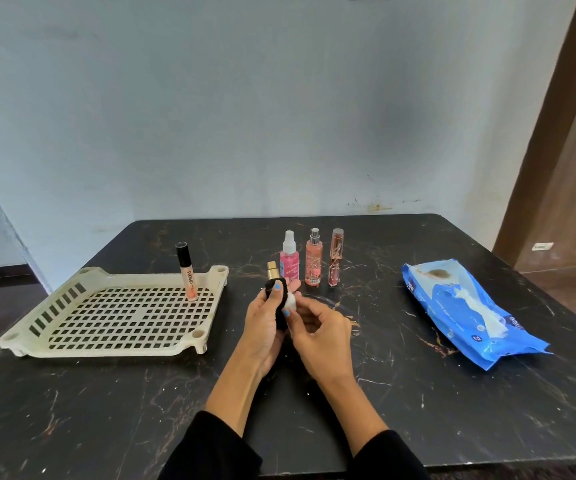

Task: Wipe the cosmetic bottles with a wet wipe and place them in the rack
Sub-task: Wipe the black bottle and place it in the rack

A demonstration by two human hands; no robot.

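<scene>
Hands: left hand (pixel 268 317) gripped a dark gold-capped bottle (pixel 277 295); right hand (pixel 317 323) pinched a balled wipe (pixel 290 301) against it.
Risk: wet grip, bottle could've slipped, toppling three bottles (pixel 313 259) just beyond.
Rack (pixel 113 311): left of hands, holding a lip gloss (pixel 186 271).

Left hand (pixel 265 318) and right hand (pixel 317 327) are hiding most of the black bottle (pixel 277 299); only its gold cap is showing. Wipes pack (pixel 470 311) lettering is reading too small. Table's (pixel 418 393) near edge is running out of frame.
</scene>
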